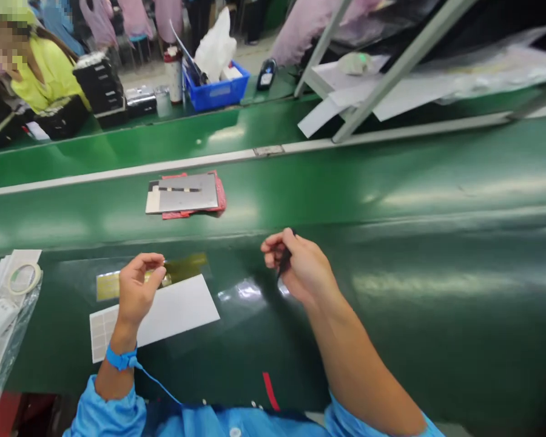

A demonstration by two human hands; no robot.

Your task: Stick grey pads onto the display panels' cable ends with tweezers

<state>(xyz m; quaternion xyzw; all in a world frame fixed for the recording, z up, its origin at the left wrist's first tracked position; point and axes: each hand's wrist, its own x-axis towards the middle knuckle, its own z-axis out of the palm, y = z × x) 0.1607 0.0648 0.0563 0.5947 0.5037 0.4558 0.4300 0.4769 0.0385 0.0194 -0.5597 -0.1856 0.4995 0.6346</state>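
Observation:
My left hand point(138, 290) hovers over a white label sheet point(179, 312) with pale squares at its left end. Its fingers are curled, thumb close to the fingertips; whatever they pinch, if anything, is too small to make out. Partly behind that hand lies a yellowish film strip point(108, 286) on a clear sheet. Out to the right, my right hand point(307, 267) is closed around a slim black tool point(285, 261), its thin end pointing down. The tool's exact kind is unclear, since the fingers cover part of it. A blue wrist strap point(121, 359) with a cord circles my left wrist.
Ahead, a grey flat panel point(200, 191) rests on pink bubble wrap point(221, 195). A tape roll point(25, 278) lies on bagged sheets at the left. Beyond the pale rail stand a blue bin point(218, 94) and black trays point(99, 82), near a person in yellow. Slanted metal bars point(391, 76) rise at upper right.

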